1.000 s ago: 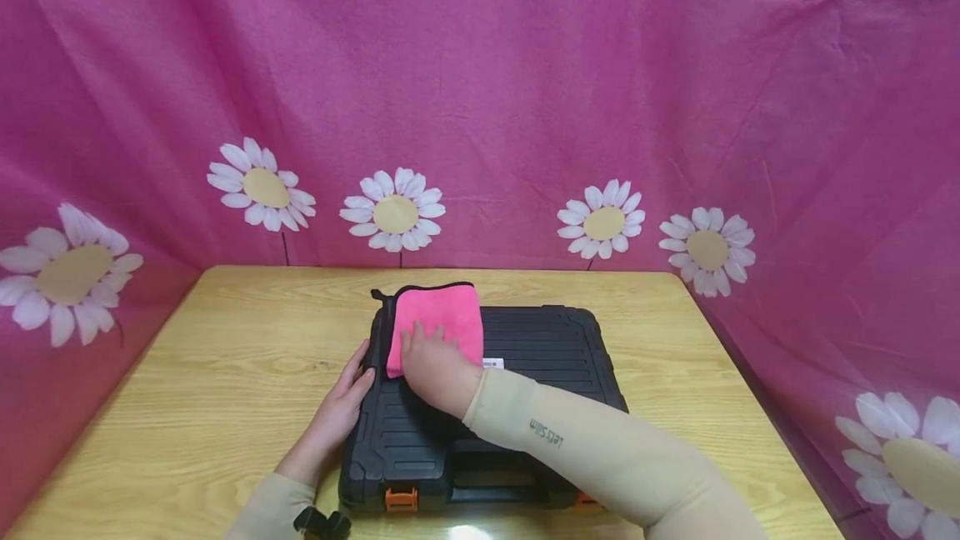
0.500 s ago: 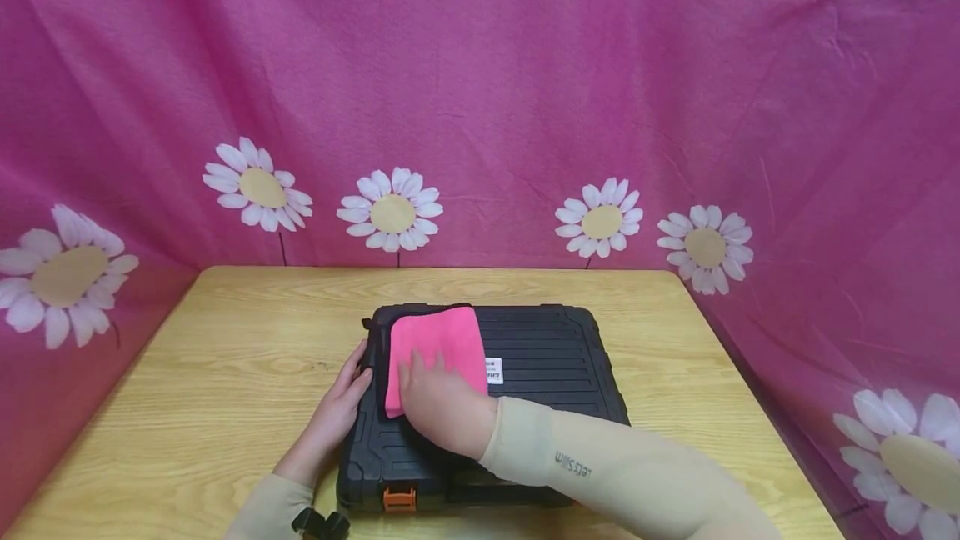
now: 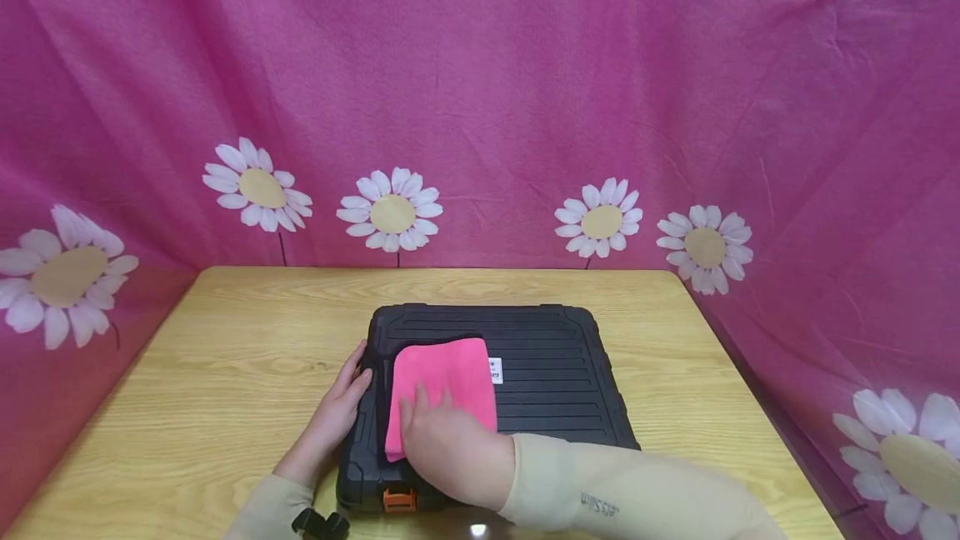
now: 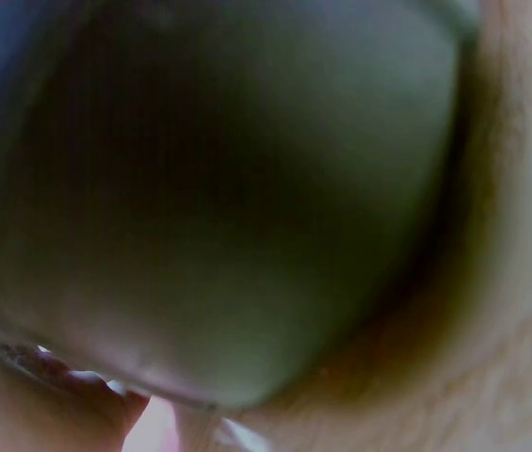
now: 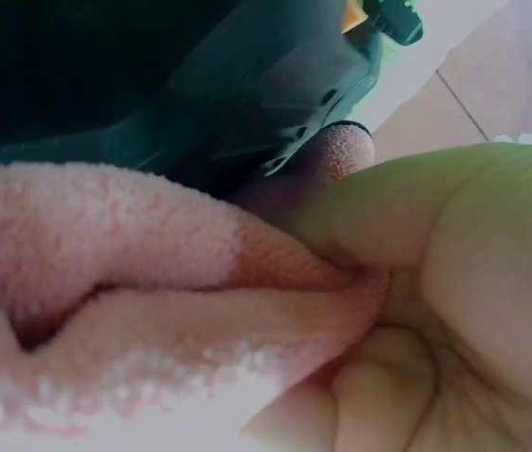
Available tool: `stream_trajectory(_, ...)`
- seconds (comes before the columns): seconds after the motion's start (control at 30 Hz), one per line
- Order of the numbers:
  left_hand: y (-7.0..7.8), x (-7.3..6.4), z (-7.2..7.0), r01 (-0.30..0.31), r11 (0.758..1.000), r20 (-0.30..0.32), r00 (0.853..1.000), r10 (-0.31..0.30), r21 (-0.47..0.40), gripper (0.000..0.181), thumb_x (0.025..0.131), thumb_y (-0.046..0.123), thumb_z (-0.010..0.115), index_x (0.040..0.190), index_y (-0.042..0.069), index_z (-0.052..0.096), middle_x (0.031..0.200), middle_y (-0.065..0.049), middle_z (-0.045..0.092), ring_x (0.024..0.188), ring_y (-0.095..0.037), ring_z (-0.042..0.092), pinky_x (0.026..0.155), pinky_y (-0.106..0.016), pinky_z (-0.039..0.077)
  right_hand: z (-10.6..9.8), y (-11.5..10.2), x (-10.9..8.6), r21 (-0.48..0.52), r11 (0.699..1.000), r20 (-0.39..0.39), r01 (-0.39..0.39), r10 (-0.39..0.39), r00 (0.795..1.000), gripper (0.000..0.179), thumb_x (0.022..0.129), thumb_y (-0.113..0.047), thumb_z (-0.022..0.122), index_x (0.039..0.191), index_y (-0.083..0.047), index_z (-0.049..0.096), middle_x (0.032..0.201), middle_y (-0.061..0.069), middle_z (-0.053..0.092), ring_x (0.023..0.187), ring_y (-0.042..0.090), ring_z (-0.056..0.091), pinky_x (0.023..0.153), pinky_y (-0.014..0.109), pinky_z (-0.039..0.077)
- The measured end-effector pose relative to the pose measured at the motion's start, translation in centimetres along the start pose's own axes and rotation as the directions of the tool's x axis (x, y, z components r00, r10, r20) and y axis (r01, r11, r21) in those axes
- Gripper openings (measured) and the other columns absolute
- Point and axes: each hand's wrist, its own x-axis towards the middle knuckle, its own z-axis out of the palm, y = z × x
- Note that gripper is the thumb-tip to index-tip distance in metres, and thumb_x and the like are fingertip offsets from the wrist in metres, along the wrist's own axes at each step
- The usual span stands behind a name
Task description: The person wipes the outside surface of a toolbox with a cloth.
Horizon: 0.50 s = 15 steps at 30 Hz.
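Observation:
A black hard plastic case (image 3: 555,394) with a ribbed lid lies on the table. A folded pink cloth (image 3: 457,365) with a dark edge covers the left part of the lid. My right hand (image 3: 459,455) presses on the cloth's near part, close to the front of the case. In the right wrist view the cloth (image 5: 105,221) bunches in a fold, its end caught between thumb and curled fingers. My left hand (image 3: 333,419) rests against the case's left side, fingers and thumb extended along the edge. A dark blur fills most of the left wrist view.
One orange latch (image 3: 399,500) shows at the case's front left; the right forearm (image 3: 622,473) covers the front right. A white label (image 3: 496,370) sits on the lid. Bare wood of the table (image 3: 225,357) surrounds the case. A pink curtain (image 3: 480,90) with daisies hangs behind and at the sides.
My right hand has moved the cloth down the lid, from the far left corner toward the near front edge. The label now shows more. My left hand has stayed in place.

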Motion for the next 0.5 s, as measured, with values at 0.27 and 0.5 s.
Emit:
stream_trajectory(0.27,0.0,-0.1,0.1,-0.020,1.000,0.000,1.000,0.020,-0.009,0.058,0.113,0.019,0.030,0.167,0.014,0.008,0.167,-0.029,0.021,0.148,-0.049,0.034,0.120,-0.061,0.029,-0.2,-1.0,-1.2,0.158,0.987,0.139,-0.020,-0.002,0.990,0.045,0.107,-0.035,0.052,0.151,-0.024,0.053,0.150,-0.002,0.057,0.121,0.017,0.069,0.081,0.025,0.061)
stream_trajectory(0.5,-0.1,-0.1,0.1,-0.006,1.000,-0.015,1.000,0.006,0.001,0.060,0.114,0.030,0.034,0.167,0.016,0.011,0.168,-0.028,0.018,0.154,-0.048,0.021,0.123,-0.064,0.021,-0.3,-1.7,-2.3,0.375,0.925,0.230,-0.067,-0.022,0.973,0.047,0.106,-0.033,0.054,0.153,-0.025,0.051,0.155,-0.001,0.052,0.128,0.022,0.064,0.077,0.027,0.062)
